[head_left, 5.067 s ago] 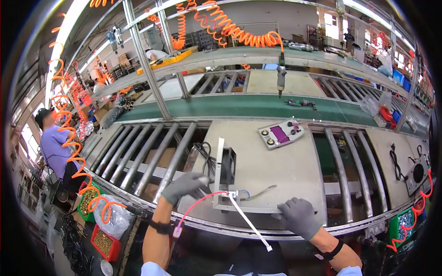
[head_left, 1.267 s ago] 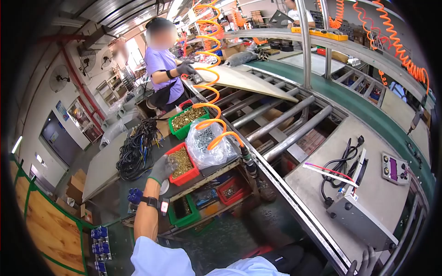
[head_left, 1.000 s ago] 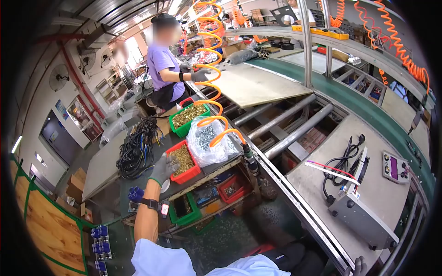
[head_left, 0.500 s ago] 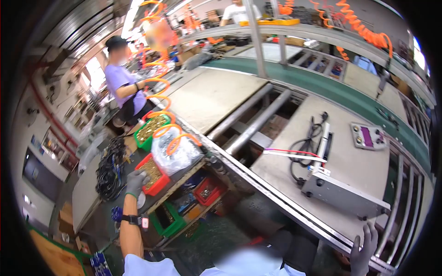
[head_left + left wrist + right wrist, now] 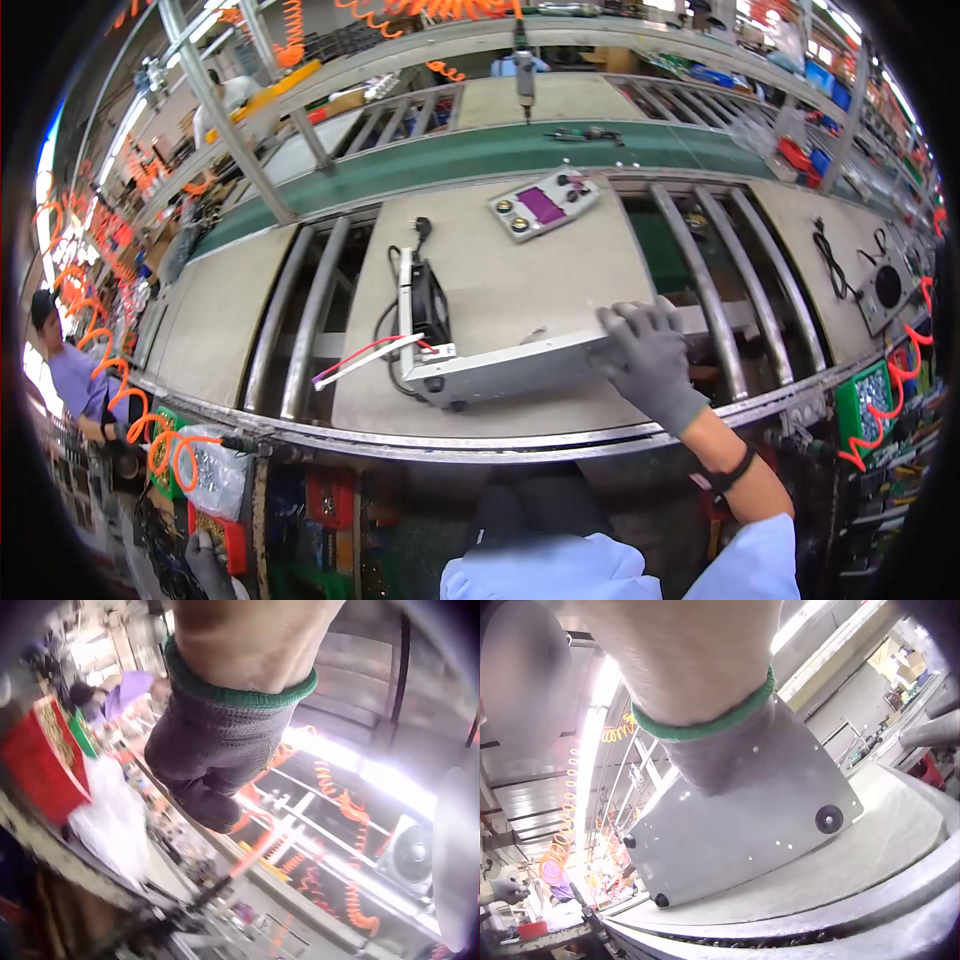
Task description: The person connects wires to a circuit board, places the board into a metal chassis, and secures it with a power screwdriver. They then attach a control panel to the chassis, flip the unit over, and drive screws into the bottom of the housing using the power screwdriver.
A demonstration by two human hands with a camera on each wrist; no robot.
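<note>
My gloved right hand grips the right end of a grey metal chassis with its fingers over the upper edge. The chassis stands on its side on the bench board, its panel with black rubber feet facing me. At its left end are a black fan, a black power cord and red and white wires. My gloved left hand is low at the left, beside a red bin of brass-coloured screws. In the left wrist view its fingers are bent; I cannot tell whether they hold anything.
A tester with a purple panel lies behind the chassis. Steel rollers flank the board. A power screwdriver hangs overhead. A clear plastic bag sits by the bins. A person in purple stands at the left.
The head view has swung right, back over the bench. My right hand, open beside the chassis half a second ago, now grips its end. Since the oldest frame, the chassis has been tipped up.
</note>
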